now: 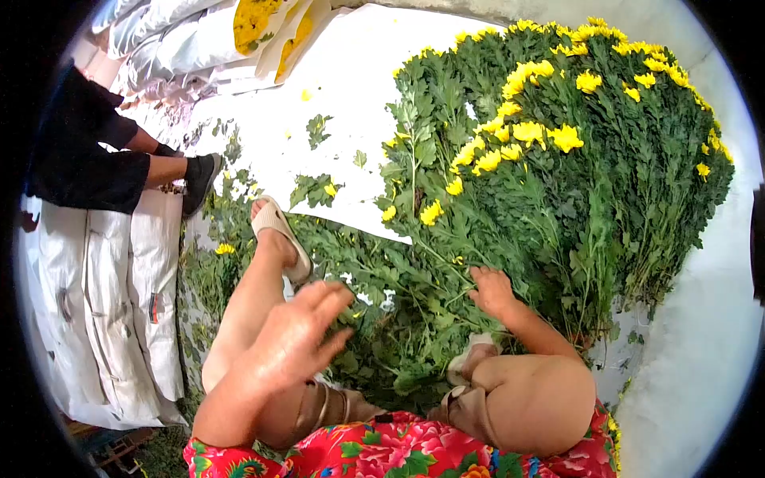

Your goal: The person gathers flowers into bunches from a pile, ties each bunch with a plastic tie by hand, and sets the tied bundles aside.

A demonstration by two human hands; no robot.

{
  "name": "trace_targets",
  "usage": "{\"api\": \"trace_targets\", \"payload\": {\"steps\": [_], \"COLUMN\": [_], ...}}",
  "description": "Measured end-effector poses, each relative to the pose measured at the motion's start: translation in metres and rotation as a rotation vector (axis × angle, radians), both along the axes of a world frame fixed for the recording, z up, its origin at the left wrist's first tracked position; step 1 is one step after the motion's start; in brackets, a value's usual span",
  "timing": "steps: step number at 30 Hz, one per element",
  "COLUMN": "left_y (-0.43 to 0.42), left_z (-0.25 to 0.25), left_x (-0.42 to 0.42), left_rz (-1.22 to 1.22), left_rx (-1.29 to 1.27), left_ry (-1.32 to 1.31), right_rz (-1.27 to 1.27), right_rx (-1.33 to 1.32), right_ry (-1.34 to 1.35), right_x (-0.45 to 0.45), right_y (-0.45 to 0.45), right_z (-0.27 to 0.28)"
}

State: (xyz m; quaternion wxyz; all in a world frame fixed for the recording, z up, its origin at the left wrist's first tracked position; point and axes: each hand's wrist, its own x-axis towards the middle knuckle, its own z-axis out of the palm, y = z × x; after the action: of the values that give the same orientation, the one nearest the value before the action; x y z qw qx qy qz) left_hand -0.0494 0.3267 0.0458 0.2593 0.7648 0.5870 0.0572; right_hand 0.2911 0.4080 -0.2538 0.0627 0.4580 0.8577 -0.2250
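At far left lie long white wrapped bundles [107,303], near another person's dark shoe [202,185]. My left hand [304,328] hangs in the air, half open, thumb apart from the loosely curled fingers, with nothing visible in it. Beyond it spreads a white sheet [351,76]; loose greenery [378,267] lies nearer me. My right hand [494,295] touches leafy stems [448,267] with bent fingers; I can't tell whether it grips any. The heap of yellow flowers [550,187] stretches away beside it, to the right.

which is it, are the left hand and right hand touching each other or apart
Apart. The head view shows it: the left hand and right hand are well separated, with leafy green stems visible between them.
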Motion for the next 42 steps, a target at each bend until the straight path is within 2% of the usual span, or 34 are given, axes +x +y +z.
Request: {"api": "trace_targets", "payload": {"steps": [3, 5, 6, 7, 9, 13, 14, 17, 19, 22, 25, 29, 32, 33, 35, 36, 37, 39, 40, 42], "left_y": [-0.001, -0.002, -0.002, -0.003, -0.007, -0.012, -0.014, -0.018, -0.021, -0.025, -0.028, -0.036, -0.043, -0.043, -0.043, -0.043, -0.043, -0.043, -0.043, -0.044], "left_z": [-0.011, -0.015, -0.017, -0.020, -0.021, -0.021, -0.020, -0.020, -0.023, -0.024, -0.026, -0.038, -0.049, -0.051, -0.051, -0.051, -0.053, -0.054, -0.052, -0.048], "left_x": [0.004, 0.000, -0.002, -0.005, -0.012, -0.020, -0.020, -0.019, -0.018, -0.015, -0.010, -0.001, 0.007, 0.010, 0.012, 0.013, 0.014, 0.014, 0.014, 0.015], "left_rz": [0.034, 0.022, 0.003, 0.005, -0.015, -0.072, -0.086, -0.118, -0.132, -0.123, -0.099, -0.192, -0.238, -0.245, -0.245, -0.245, -0.245, -0.258, -0.251, -0.244], "left_rx": [-0.193, -0.239, -0.254, -0.264, -0.293, -0.316, -0.318, -0.304, -0.280, -0.311, -0.346, -0.342, -0.318, -0.317, -0.327, -0.327, -0.312, -0.297, -0.301, -0.299], "left_ry": [-0.094, -0.086, -0.077, -0.085, -0.043, -0.013, -0.008, 0.005, 0.003, 0.018, 0.052, 0.087, 0.100, 0.108, 0.119, 0.125, 0.126, 0.121, 0.116, 0.115], "right_rz": [-0.062, -0.346, -0.398, -0.397, -0.485, -0.557, -0.531, -0.542, -0.561, -0.551, -0.418, -0.365, 0.016, 0.026, 0.133, 0.182, 0.182, 0.043, -0.007, -0.028], "right_rx": [-0.084, -0.066, -0.023, -0.031, -0.137, -0.112, -0.010, 0.020, -0.063, -0.168, -0.296, -0.389, -0.207, -0.209, -0.125, -0.269, -0.268, -0.336, -0.303, -0.273], "right_ry": [0.102, 0.310, 0.340, 0.330, 0.487, 0.587, 0.620, 0.609, 0.498, 0.519, 0.578, 0.546, 0.461, 0.472, 0.064, -0.119, -0.118, 0.060, 0.189, 0.250], "right_x": [0.001, 0.003, 0.002, 0.005, 0.013, 0.025, 0.027, 0.032, 0.038, 0.039, 0.036, 0.006, -0.019, -0.022, -0.024, -0.026, -0.025, -0.020, -0.010, 0.010], "right_y": [0.001, -0.003, -0.004, -0.004, -0.007, -0.014, -0.014, -0.015, -0.019, -0.035, -0.053, -0.041, -0.027, -0.029, -0.037, -0.035, -0.035, -0.039, -0.039, -0.040], "right_z": [-0.016, -0.003, 0.006, 0.011, 0.024, 0.045, 0.047, 0.060, 0.064, 0.050, 0.036, 0.032, 0.035, 0.028, 0.002, -0.011, -0.009, -0.003, 0.004, 0.026]}}
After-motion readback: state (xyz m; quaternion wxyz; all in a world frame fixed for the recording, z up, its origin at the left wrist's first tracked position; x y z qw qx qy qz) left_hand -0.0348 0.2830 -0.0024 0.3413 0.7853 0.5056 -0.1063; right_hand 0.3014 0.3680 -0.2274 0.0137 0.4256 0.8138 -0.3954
